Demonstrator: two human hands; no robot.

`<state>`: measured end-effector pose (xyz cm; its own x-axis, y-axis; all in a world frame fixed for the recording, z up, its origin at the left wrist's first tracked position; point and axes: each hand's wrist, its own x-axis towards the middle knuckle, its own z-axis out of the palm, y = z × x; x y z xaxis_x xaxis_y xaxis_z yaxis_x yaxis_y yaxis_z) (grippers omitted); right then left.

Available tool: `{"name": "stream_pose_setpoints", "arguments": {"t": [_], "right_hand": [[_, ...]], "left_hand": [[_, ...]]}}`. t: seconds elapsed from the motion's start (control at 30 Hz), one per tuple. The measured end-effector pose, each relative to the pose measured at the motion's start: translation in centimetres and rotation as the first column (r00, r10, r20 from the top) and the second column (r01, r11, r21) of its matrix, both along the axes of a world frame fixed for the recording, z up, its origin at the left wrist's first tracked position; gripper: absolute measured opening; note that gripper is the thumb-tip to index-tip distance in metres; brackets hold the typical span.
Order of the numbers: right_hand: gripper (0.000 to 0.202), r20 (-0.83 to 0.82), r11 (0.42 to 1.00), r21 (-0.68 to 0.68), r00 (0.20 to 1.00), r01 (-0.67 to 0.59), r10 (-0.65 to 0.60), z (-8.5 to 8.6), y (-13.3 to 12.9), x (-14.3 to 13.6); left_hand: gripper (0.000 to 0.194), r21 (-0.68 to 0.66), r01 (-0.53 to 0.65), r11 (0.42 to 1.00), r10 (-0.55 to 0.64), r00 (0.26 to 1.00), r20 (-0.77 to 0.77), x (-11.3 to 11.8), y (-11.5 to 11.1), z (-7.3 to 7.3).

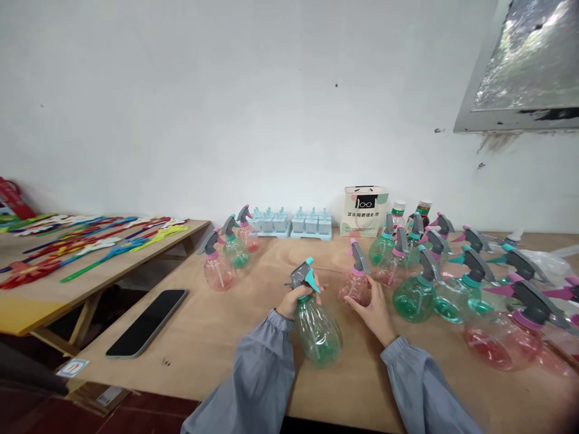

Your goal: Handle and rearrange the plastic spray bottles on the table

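My left hand (pixel 292 302) is closed round the neck of a green spray bottle (pixel 320 334), which tilts over the table near its front edge. This bottle has a grey head with a teal nozzle. To its right, my right hand (pixel 374 313) wraps round the body of a pink spray bottle (pixel 353 284) with a pink nozzle, which looks upright on the table. Close by on the right stands another green spray bottle (pixel 412 299). A pink spray bottle (pixel 217 271) and two others stand together at the back left.
Several more pink and green spray bottles (pixel 502 339) crowd the right side. Along the wall are light-blue popsicle moulds (pixel 312 224) and a paper bag (pixel 363 212). A phone (pixel 147 323) lies at the left. Another table (pixel 104 265) holds colourful flower-shaped items.
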<state>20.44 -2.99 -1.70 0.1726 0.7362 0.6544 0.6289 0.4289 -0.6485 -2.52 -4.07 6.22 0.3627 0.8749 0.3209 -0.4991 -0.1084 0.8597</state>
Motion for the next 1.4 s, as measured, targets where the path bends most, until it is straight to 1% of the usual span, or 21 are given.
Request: {"name": "stream_pose_setpoints", "arguments": {"t": [0.07,0.17,0.2,0.33,0.4,0.57,0.6,0.73,0.77,0.83,0.93,1.0,1.07,1.13,1.2,1.27,1.3,1.37,1.4], "right_hand": [[0.077,-0.002,1.000,-0.003,1.000,-0.001,0.001,0.0,0.0,0.0],[0.077,-0.005,1.000,-0.008,1.000,-0.007,0.007,0.0,-0.1,0.0],[0.077,-0.004,1.000,-0.009,1.000,-0.010,0.010,0.0,-0.2,0.0],[0.077,0.005,1.000,-0.005,1.000,-0.018,0.018,-0.1,-0.4,0.2],[0.077,0.007,1.000,-0.002,1.000,-0.016,0.016,-0.1,-0.5,0.2],[0.077,0.012,1.000,-0.001,1.000,-0.016,0.016,-0.2,-0.6,0.2],[0.077,0.010,1.000,0.000,1.000,-0.021,0.021,-0.2,-0.6,0.1],[0.076,-0.004,0.999,0.013,0.999,-0.039,0.039,-0.3,-0.6,0.0],[0.076,-0.006,0.999,0.012,0.999,-0.043,0.043,-0.3,-0.6,0.0],[0.076,-0.009,0.999,0.010,0.999,-0.051,0.051,-0.4,-0.6,0.0],[0.076,-0.012,0.998,0.009,0.998,-0.057,0.057,-0.5,-0.5,0.0],[0.076,-0.010,0.998,0.008,0.998,-0.059,0.059,-0.5,-0.5,0.0],[0.076,-0.006,0.998,0.006,0.998,-0.062,0.062,-0.5,-0.6,0.0],[0.077,-0.005,0.998,0.000,0.998,-0.063,0.063,-0.5,-0.6,0.0],[0.077,-0.007,0.998,-0.007,0.998,-0.062,0.061,-0.5,-0.5,0.1],[0.077,-0.014,0.998,-0.012,0.998,-0.059,0.059,-0.5,-0.5,0.1],[0.077,-0.018,0.998,-0.013,0.998,-0.058,0.058,-0.5,-0.5,0.1],[0.076,-0.026,0.998,-0.020,0.998,-0.063,0.063,-0.4,-0.6,0.0],[0.076,-0.030,0.998,-0.022,0.997,-0.066,0.066,-0.4,-0.6,0.0]], "left_hand": [[0.024,0.006,0.036,0.999,-0.036,0.999,-0.006,0.1,-0.1,0.0],[0.034,-0.007,0.038,0.999,-0.038,0.999,0.004,0.3,-0.3,0.2],[0.035,-0.015,0.032,0.999,-0.032,0.999,0.009,0.3,-0.3,0.3],[0.022,-0.035,-0.002,0.999,0.003,0.999,0.037,0.1,-0.5,0.5],[0.021,-0.024,-0.017,1.000,0.019,0.998,0.052,0.1,-0.5,0.6],[0.035,-0.022,-0.027,0.999,0.028,0.997,0.065,0.5,-0.7,1.0],[0.035,-0.030,-0.038,0.999,0.040,0.997,0.066,0.5,-0.7,0.9],[0.024,-0.072,-0.174,0.982,0.182,0.973,0.141,0.4,-0.4,0.4],[0.022,-0.076,-0.191,0.979,0.201,0.968,0.151,0.4,-0.3,0.3],[0.024,-0.070,-0.165,0.984,0.174,0.974,0.146,0.5,-0.3,0.3],[0.034,-0.062,-0.107,0.992,0.114,0.986,0.118,0.7,-0.5,0.4],[0.034,-0.066,-0.147,0.987,0.154,0.980,0.124,0.9,-0.6,0.4],[0.026,-0.074,-0.219,0.973,0.229,0.959,0.165,1.0,-0.6,0.4],[0.021,-0.075,-0.268,0.960,0.278,0.937,0.210,1.0,-0.5,0.3],[0.023,-0.054,-0.299,0.953,0.304,0.932,0.200,0.7,-0.3,0.4],[0.032,-0.001,-0.370,0.929,0.368,0.924,0.106,0.0,-0.2,0.8],[0.036,0.032,-0.438,0.898,0.437,0.899,0.029,-0.6,-0.3,1.0],[0.039,0.099,-0.594,0.799,0.602,0.790,-0.117,-2.6,-0.7,1.7],[0.039,0.127,-0.682,0.720,0.693,0.699,-0.176,-4.1,-1.1,2.1]]}}
